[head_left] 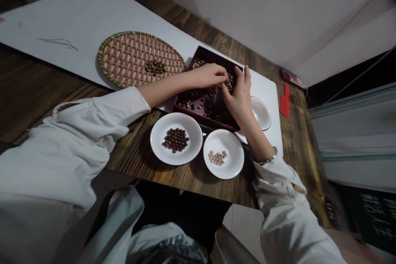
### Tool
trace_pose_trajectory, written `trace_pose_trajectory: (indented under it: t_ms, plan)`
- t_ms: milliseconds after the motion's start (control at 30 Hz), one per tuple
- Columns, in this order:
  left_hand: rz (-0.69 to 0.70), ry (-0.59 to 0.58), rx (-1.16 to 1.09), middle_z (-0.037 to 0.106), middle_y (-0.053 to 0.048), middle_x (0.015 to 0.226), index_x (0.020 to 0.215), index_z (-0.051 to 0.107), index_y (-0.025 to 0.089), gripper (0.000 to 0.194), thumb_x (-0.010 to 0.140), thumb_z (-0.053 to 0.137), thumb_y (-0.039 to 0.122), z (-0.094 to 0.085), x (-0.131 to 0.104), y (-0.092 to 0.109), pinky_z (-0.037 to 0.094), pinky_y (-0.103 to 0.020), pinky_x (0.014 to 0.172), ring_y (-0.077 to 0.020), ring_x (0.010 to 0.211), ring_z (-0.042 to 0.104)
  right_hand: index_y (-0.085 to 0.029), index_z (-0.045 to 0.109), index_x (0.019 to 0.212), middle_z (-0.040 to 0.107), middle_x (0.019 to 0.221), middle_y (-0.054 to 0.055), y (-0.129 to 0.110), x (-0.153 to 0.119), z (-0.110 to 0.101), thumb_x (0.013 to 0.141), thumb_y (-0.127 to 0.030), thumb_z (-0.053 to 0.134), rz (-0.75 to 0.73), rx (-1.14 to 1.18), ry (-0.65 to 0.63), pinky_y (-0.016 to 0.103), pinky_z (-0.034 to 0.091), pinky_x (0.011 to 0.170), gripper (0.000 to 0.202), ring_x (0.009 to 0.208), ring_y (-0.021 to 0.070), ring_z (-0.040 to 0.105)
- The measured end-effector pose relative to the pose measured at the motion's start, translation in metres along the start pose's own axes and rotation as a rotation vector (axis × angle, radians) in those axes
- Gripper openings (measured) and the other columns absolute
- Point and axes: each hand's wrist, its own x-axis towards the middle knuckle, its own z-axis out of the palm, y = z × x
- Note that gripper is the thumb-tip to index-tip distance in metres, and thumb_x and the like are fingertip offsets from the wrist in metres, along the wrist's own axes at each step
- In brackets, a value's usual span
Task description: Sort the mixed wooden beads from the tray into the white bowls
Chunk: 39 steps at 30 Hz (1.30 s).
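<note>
Both hands are over a dark red box (196, 112) of mixed brown, dark and pale beads (213, 90). My left hand (212, 75) reaches in from the left, its fingers bent and pressed together; whatever is between the fingertips is too small to make out. At the box's right side, my right hand (240, 97) has its thumb and fingers apart, the thumb close to the left fingertips. In front of the box, a white dish (159, 144) holds dark brown beads (175, 139). Beside it, another white dish (230, 164) holds pale beads (218, 157).
A round woven tray (120, 55) with greenish-brown beads (155, 67) lies left on a white board (77, 12). Partly behind my right wrist is another white dish (262, 113). A red flat object (284, 101) and a dark red case (292, 78) lie near the wooden table's (305, 148) right edge.
</note>
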Motion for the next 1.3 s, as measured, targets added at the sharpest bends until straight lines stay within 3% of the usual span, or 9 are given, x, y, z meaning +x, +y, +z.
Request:
trace_pose_trajectory:
  t_ms: [400, 800, 1067, 1300]
  plan:
    - [-0.002, -0.004, 0.055, 0.069, -0.002, 0.100, 0.099, 0.068, 0.014, 0.027, 0.087, 0.047, 0.024, 0.000, 0.001, -0.003, 0.039, -0.032, 0.102, -0.0183, 0.105, 0.059, -0.024, 0.033, 0.144, 0.025, 0.159, 0.016, 0.000, 0.000, 0.001, 0.094, -0.058, 0.044, 0.000, -0.005, -0.027, 0.061, 0.026, 0.118, 0.062, 0.150, 0.0340, 0.022]
    - [-0.245, 0.156, -0.060, 0.066, -0.007, 0.097, 0.121, 0.057, 0.016, 0.040, 0.082, 0.049, 0.016, 0.003, 0.003, -0.011, 0.042, -0.036, 0.096, -0.0221, 0.105, 0.059, -0.026, 0.042, 0.134, 0.033, 0.154, 0.016, -0.008, 0.000, -0.002, 0.093, -0.053, 0.048, 0.000, 0.058, -0.058, 0.062, 0.027, 0.117, 0.050, 0.147, 0.0343, 0.027]
    - [-0.263, 0.094, -0.145, 0.065, -0.004, 0.086, 0.121, 0.057, 0.020, 0.042, 0.079, 0.049, 0.018, 0.006, 0.010, -0.025, 0.046, -0.035, 0.083, -0.0207, 0.091, 0.061, -0.024, 0.044, 0.132, 0.036, 0.152, 0.016, -0.008, 0.001, -0.003, 0.093, -0.051, 0.050, -0.027, 0.049, -0.098, 0.062, 0.029, 0.117, 0.047, 0.146, 0.0338, 0.028]
    - [-0.245, 0.013, -0.124, 0.064, -0.003, 0.088, 0.118, 0.060, 0.019, 0.040, 0.079, 0.051, 0.020, 0.007, 0.007, -0.024, 0.046, -0.033, 0.082, -0.0190, 0.089, 0.061, -0.026, 0.046, 0.131, 0.038, 0.151, 0.014, -0.005, 0.001, 0.000, 0.094, -0.052, 0.050, -0.048, 0.052, -0.083, 0.061, 0.029, 0.117, 0.045, 0.146, 0.0336, 0.030]
